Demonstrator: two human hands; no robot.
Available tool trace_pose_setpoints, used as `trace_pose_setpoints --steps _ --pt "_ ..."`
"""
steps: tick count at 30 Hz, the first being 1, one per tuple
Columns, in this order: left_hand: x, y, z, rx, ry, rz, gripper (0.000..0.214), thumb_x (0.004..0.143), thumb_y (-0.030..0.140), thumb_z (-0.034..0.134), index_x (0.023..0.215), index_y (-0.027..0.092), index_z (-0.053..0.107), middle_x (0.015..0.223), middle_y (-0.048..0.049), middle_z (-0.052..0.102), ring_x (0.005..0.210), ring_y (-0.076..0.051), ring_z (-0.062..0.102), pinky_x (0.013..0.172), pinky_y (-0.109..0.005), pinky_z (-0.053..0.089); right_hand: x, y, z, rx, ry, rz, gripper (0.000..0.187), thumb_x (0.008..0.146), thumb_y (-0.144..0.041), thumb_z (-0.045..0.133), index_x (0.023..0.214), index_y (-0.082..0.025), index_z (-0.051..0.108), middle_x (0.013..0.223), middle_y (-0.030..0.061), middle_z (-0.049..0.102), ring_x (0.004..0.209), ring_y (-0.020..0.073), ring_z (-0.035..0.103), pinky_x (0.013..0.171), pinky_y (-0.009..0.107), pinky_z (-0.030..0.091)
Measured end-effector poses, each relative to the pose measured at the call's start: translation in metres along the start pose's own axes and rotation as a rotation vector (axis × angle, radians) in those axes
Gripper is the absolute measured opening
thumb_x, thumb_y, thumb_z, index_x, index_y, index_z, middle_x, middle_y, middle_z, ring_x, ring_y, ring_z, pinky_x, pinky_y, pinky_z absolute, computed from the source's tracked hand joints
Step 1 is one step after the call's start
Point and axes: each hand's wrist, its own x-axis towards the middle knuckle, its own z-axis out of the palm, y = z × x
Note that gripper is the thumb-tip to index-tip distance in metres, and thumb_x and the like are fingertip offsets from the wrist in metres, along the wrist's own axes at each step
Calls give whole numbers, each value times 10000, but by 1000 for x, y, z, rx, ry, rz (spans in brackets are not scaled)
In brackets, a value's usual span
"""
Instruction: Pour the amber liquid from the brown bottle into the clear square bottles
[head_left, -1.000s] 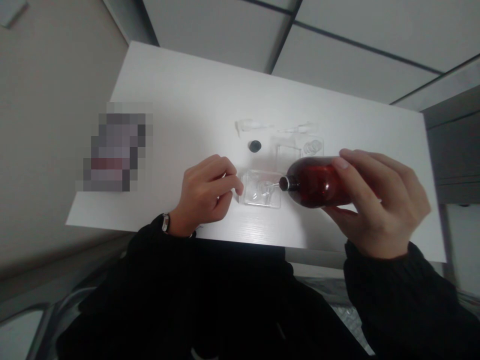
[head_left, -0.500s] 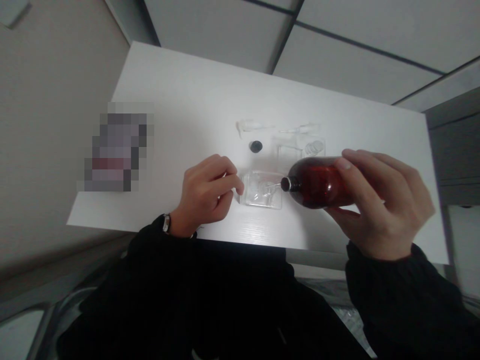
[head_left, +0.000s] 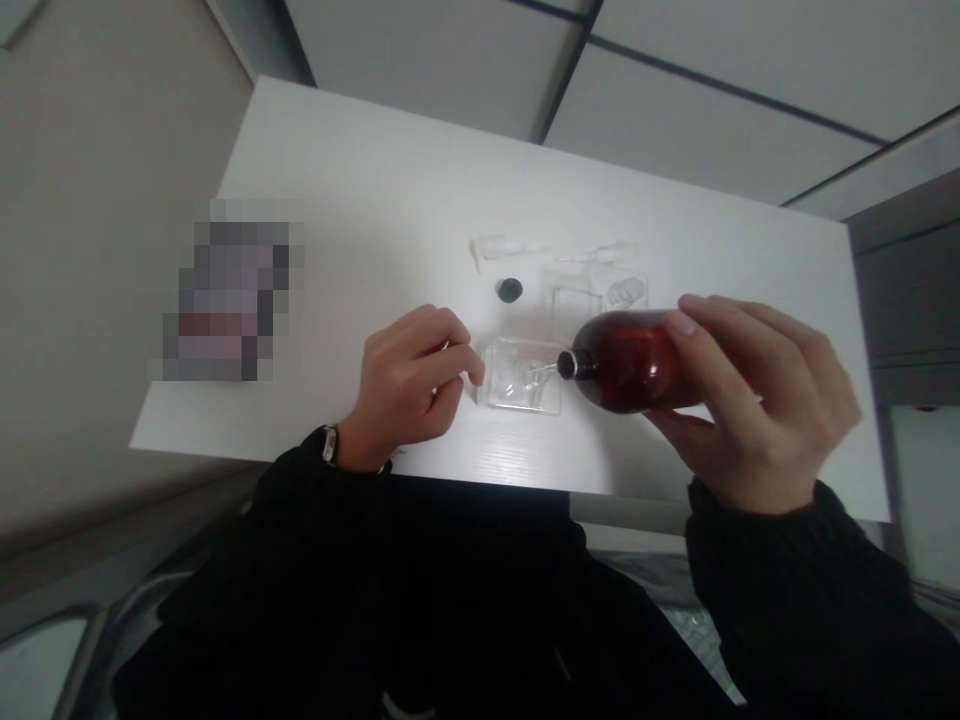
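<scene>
My right hand (head_left: 772,400) is wrapped around a brown bottle (head_left: 637,362), tipped on its side with its uncapped mouth to the left. A thin stream of clear liquid (head_left: 546,367) runs from the mouth into a clear plastic box (head_left: 525,402), where the liquid surface ripples. At the box's left edge is my left hand (head_left: 420,375), fingers curled and the index fingertip against the edge; its thumb is partly hidden. Behind the box lies a small black cap (head_left: 510,290).
Two clear plastic droppers (head_left: 510,246) lie farther back on the white table (head_left: 360,200). Another clear tray (head_left: 576,305) stands behind the bottle, with round clear discs (head_left: 626,292) at its right. A blurred-out object (head_left: 225,300) sits at the table's left end.
The liquid keeps pouring, and its stream and the ripples in the box look slightly different. Both hands hold nearly the same positions; the whole view has shifted slightly.
</scene>
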Motion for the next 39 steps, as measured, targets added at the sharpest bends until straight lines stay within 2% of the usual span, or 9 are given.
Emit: trace_pose_setpoints --steps 11,14,20,24,30,35,39 --pt "0 0 -2 23 -22 -12 303 754 -42 495 726 203 671 768 -4 557 652 -132 459 571 -308 329 0 1 1 14 39 -16 718 969 -299 752 1634 -289 481 1353 125 753 1179 349 749 927 506 644" --pt "0 0 -2 22 -18 -8 308 757 -44 492 728 204 672 765 -4 557 653 -133 459 572 -308 333 1 1 0 10 36 -22 740 946 -259 778 1629 -263 491 1345 141 755 1180 353 748 936 507 642" --pt "-1 -1 -1 16 -9 -8 309 760 -47 493 733 202 674 772 -5 563 658 -132 467 571 -310 334 3 -1 -1 -3 35 -20 813 914 -231 818 1643 -293 464 1338 134 760 1170 355 755 925 515 651" --pt "-2 -1 -1 12 -1 -3 307 759 -46 493 735 203 671 769 -3 560 658 -133 467 571 -309 337 3 -1 -1 -14 23 -24 868 868 -193 857 1641 -271 469 1332 149 759 1170 367 752 928 511 647" --pt "-1 -1 -1 6 1 0 312 759 -55 494 733 200 672 767 -1 548 657 -132 456 568 -313 325 3 0 -2 -18 16 -32 859 872 -182 849 1639 -253 469 1318 163 757 1171 364 745 940 513 640" --pt "-1 0 -1 9 -6 -5 311 760 -56 493 730 198 669 764 -1 541 653 -129 450 568 -312 320 3 0 -2 -24 19 -26 861 885 -192 837 1648 -290 448 1333 136 752 1178 342 738 948 491 632" --pt "-1 0 -1 8 -7 -5 307 762 -50 496 735 200 673 775 -2 549 658 -130 457 570 -312 325 3 0 -2 -19 9 -30 822 901 -212 827 1637 -261 466 1334 148 750 1195 335 733 973 481 627"
